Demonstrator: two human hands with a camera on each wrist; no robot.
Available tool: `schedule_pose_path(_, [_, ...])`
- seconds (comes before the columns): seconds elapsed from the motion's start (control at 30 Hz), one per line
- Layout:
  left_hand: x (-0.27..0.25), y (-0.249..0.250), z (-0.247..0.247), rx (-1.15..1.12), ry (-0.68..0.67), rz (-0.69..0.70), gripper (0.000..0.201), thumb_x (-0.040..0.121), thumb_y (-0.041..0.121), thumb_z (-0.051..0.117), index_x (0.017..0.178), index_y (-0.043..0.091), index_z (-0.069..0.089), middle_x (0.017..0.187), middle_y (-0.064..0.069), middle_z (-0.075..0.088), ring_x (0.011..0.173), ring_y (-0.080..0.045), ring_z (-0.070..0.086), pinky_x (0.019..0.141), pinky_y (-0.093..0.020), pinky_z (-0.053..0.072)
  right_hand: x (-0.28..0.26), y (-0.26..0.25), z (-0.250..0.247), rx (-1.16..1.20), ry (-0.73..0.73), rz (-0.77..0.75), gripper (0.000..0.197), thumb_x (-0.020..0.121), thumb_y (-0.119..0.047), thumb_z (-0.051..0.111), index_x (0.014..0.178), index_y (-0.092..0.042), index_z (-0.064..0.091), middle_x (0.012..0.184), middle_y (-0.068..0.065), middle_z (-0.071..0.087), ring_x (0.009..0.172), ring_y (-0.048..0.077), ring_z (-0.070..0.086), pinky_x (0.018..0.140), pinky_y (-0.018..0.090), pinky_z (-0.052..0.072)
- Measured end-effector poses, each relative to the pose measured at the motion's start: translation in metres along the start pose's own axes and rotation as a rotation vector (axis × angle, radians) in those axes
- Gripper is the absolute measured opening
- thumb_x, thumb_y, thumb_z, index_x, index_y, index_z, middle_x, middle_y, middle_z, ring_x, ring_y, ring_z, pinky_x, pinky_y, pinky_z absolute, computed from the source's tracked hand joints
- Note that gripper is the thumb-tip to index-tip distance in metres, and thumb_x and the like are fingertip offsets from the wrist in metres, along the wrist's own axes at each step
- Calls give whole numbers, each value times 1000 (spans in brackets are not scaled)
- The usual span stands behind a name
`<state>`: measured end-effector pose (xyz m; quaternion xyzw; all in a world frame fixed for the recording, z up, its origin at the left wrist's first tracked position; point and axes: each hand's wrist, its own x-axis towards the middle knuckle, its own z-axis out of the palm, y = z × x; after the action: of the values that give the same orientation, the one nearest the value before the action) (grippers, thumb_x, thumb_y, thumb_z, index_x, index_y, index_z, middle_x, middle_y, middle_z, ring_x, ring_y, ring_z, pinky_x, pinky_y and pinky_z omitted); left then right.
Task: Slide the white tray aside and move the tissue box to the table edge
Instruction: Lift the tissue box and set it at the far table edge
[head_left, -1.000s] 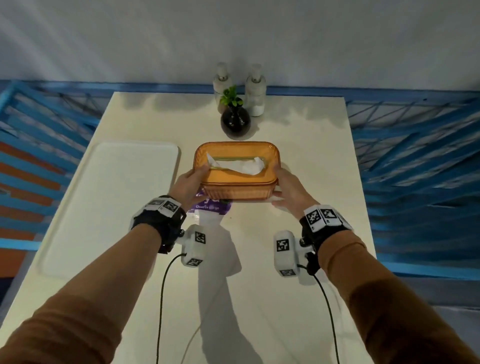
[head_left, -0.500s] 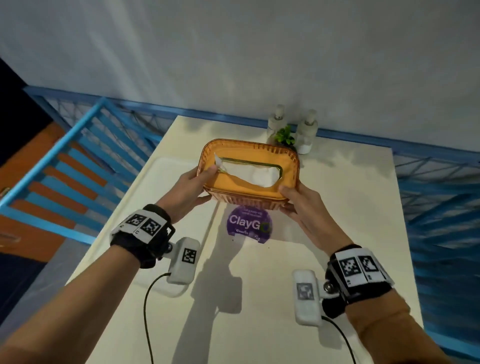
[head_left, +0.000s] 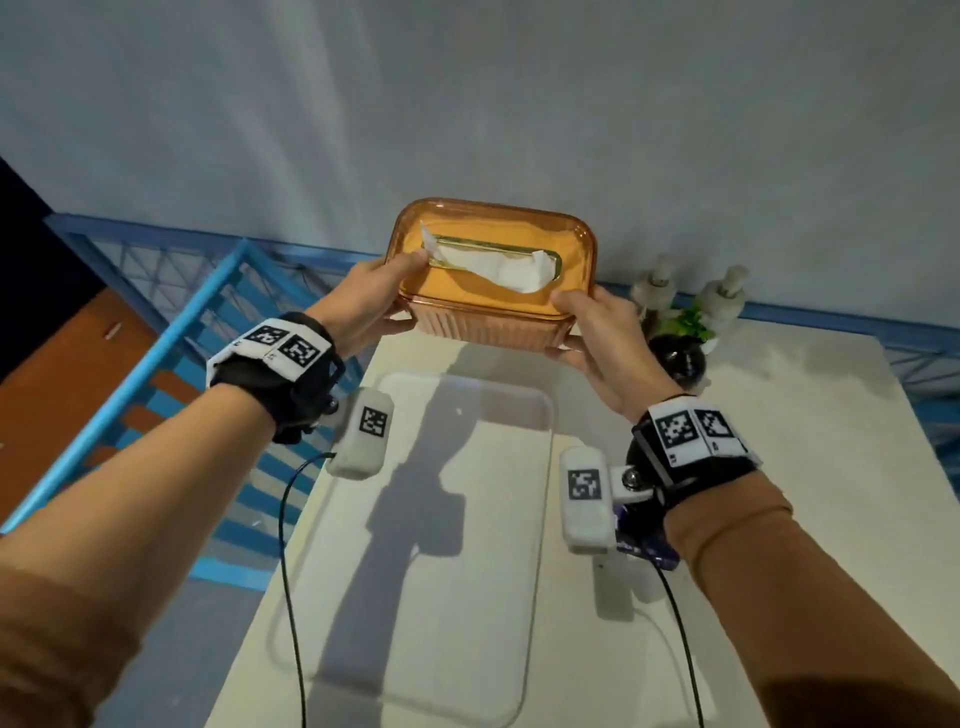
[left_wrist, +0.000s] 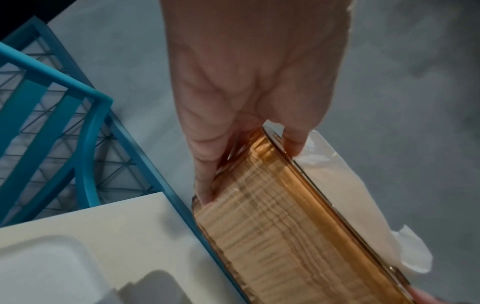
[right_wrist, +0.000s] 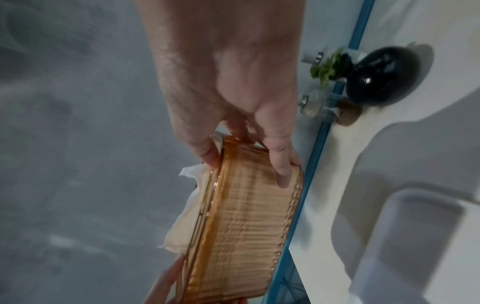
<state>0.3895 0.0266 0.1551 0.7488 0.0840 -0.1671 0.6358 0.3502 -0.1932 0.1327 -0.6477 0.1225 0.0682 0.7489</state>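
I hold the amber ribbed tissue box in the air above the table's far left part, a white tissue poking from its gold slot. My left hand grips its left end, thumb on the lid and fingers underneath. My right hand grips its right end the same way. The left wrist view shows the left hand's fingers curled under the tissue box. In the right wrist view the fingers press the ribbed wall of the tissue box. The white tray lies flat on the table below my hands.
A black round vase with a green plant and two white pump bottles stand at the table's far edge by the grey wall. Blue railings run along the left and far sides. A purple sticker peeks out under my right wrist.
Both hands have lifted the tissue box off the purple sticker and carried it up and to the left, over the far end of the tray. The view has swung left too.
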Motion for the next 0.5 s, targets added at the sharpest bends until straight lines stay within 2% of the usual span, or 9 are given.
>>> schedule_pose_path(0.13, [38, -19, -16, 0, -16, -53, 55, 89, 41, 54, 133, 10, 46, 129, -10, 61, 118, -24, 57, 83, -31, 47, 34, 19, 31, 45, 146, 35, 14, 85, -12, 52, 91, -19, 62, 110, 16, 70, 101, 28, 68, 88, 53, 56])
schedule_pose_path(0.2, [58, -30, -20, -11, -14, -81, 57, 88, 40, 56, 135, 10, 44, 130, -10, 60, 120, -25, 55, 90, -36, 46, 50, 32, 40, 43, 188, 62, 17, 83, -12, 51, 95, -17, 62, 112, 18, 69, 100, 30, 68, 84, 52, 57])
schedule_pose_path(0.27, [77, -44, -22, -25, 5, -106, 57, 86, 38, 58, 135, 10, 44, 132, -10, 59, 121, -26, 55, 99, -42, 45, 64, 46, 46, 40, 215, 93, 25, 84, -13, 50, 106, -15, 62, 112, 17, 69, 97, 27, 69, 78, 44, 61])
schedule_pose_path(0.3, [85, -50, -22, -32, 9, -118, 57, 86, 37, 58, 135, 11, 44, 133, -10, 59, 120, -26, 55, 99, -43, 46, 72, 53, 48, 34, 234, 108, 31, 84, -14, 50, 113, -15, 60, 111, 15, 69, 94, 26, 69, 72, 38, 61])
schedule_pose_path(0.37, [99, -63, -21, -43, 13, -135, 59, 84, 37, 61, 135, 11, 45, 131, -10, 61, 112, -24, 59, 83, -38, 53, 84, 63, 52, -4, 272, 140, 38, 84, -18, 50, 121, -16, 57, 108, 12, 70, 91, 24, 69, 63, 30, 57])
schedule_pose_path(0.4, [104, -68, -21, -41, 17, -138, 64, 81, 40, 63, 134, 11, 45, 129, -10, 62, 110, -23, 61, 76, -36, 54, 88, 68, 54, -25, 291, 156, 39, 83, -20, 50, 121, -17, 57, 108, 11, 70, 91, 25, 69, 66, 32, 57])
schedule_pose_path(0.43, [112, -74, -22, -32, 24, -146, 72, 73, 45, 66, 134, 12, 45, 127, -9, 63, 110, -23, 62, 78, -37, 56, 94, 73, 56, -46, 307, 170, 41, 80, -24, 51, 120, -19, 58, 108, 11, 70, 92, 26, 69, 71, 35, 58])
schedule_pose_path(0.5, [132, -91, -25, 4, 42, -155, 90, 56, 55, 69, 133, 15, 46, 126, -7, 63, 113, -26, 61, 94, -46, 53, 105, 82, 57, -86, 323, 197, 48, 69, -36, 53, 115, -24, 60, 107, 9, 71, 93, 29, 69, 82, 47, 59])
